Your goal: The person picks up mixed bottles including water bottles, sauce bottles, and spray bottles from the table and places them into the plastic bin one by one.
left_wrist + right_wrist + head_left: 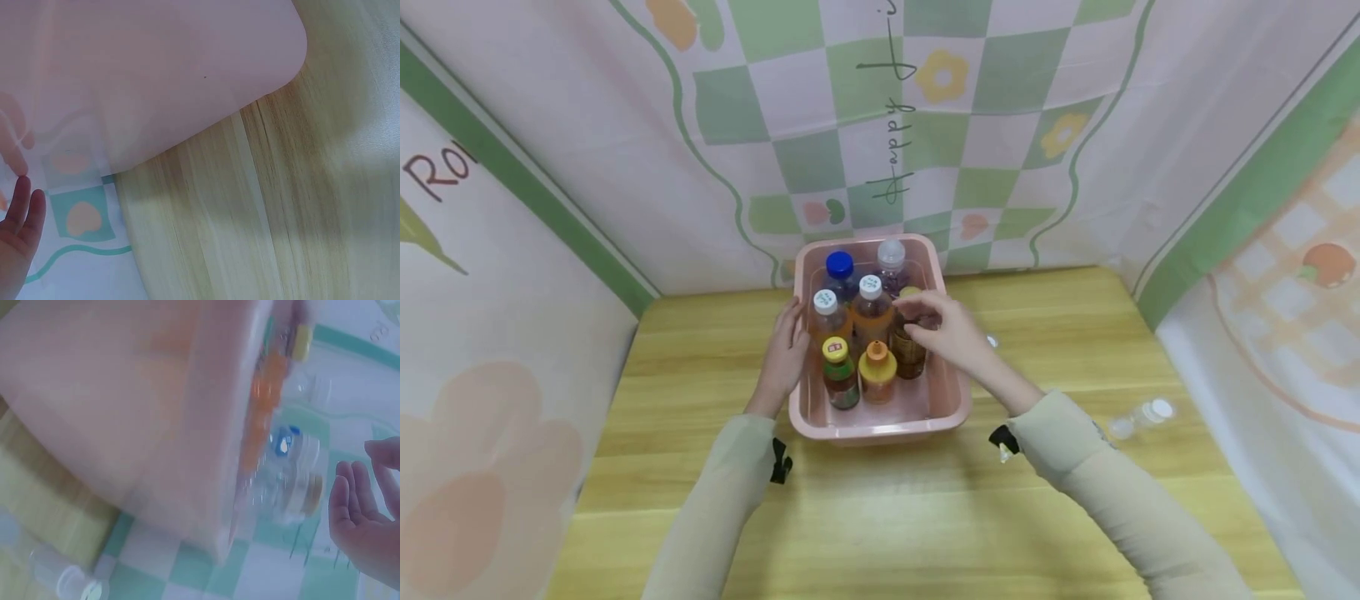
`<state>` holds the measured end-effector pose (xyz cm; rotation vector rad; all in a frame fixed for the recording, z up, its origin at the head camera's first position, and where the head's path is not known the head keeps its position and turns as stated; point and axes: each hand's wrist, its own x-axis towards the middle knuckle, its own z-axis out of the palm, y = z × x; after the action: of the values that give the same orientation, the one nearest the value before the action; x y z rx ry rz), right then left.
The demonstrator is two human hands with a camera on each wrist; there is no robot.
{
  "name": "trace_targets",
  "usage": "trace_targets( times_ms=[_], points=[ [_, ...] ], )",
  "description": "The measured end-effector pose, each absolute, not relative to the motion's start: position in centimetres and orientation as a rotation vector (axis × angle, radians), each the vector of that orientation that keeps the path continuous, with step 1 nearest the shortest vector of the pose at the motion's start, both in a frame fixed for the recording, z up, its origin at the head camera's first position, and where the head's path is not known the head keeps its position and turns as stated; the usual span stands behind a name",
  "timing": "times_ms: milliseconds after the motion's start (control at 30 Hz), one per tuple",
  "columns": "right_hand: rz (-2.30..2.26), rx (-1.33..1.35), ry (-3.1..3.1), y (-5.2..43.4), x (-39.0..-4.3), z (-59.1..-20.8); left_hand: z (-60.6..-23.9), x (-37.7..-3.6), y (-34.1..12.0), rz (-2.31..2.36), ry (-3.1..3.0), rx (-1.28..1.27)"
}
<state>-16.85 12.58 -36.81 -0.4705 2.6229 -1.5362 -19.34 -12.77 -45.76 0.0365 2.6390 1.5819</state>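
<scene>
My left hand (786, 354) rests along the left wall of a pink plastic basin (880, 432), fingers nearly straight; the left wrist view shows its fingertips beside the wall. Over the basin's right side is my right hand (953, 329), thumb and fingers bent and parted, with nothing between them in the right wrist view. Just below it stands a brown bottle (909, 354), its top partly hidden by the fingers. Around it stand white-capped bottles (871, 312), a blue-capped bottle (840, 268), a clear-capped bottle (891, 258), a yellow-capped bottle (839, 375) and an orange-topped squeeze bottle (877, 375).
The basin sits on a wooden table (700, 350) near its back edge. To the right lies a small clear bottle with a white cap (1157, 409), and another small white-topped item (992, 342) peeks out under the right forearm. Patterned cloth (805, 108) hangs behind and at both sides.
</scene>
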Motion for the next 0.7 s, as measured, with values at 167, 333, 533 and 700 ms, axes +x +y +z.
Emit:
trace_targets(
  times_ms=[167, 333, 533, 700],
  points=[
    [-1.584, -0.382, 2.649, 14.6, -17.2, -36.5, -45.6, -19.3, -12.7, 1.589, 2.638, 0.031],
    [-1.626, -0.305, 2.685, 16.6, -17.6, -36.1, -45.5, -19.2, -12.7, 1.602, 2.638, 0.034],
    [-1.759, -0.22, 2.66, 18.8, -17.6, -35.7, -45.6, -19.2, -12.7, 1.606, 2.638, 0.045],
    [-1.934, -0.13, 2.634, 20.9, -17.3, -35.6, -45.7, -19.2, -12.7, 1.599, 2.635, 0.042]
  ],
)
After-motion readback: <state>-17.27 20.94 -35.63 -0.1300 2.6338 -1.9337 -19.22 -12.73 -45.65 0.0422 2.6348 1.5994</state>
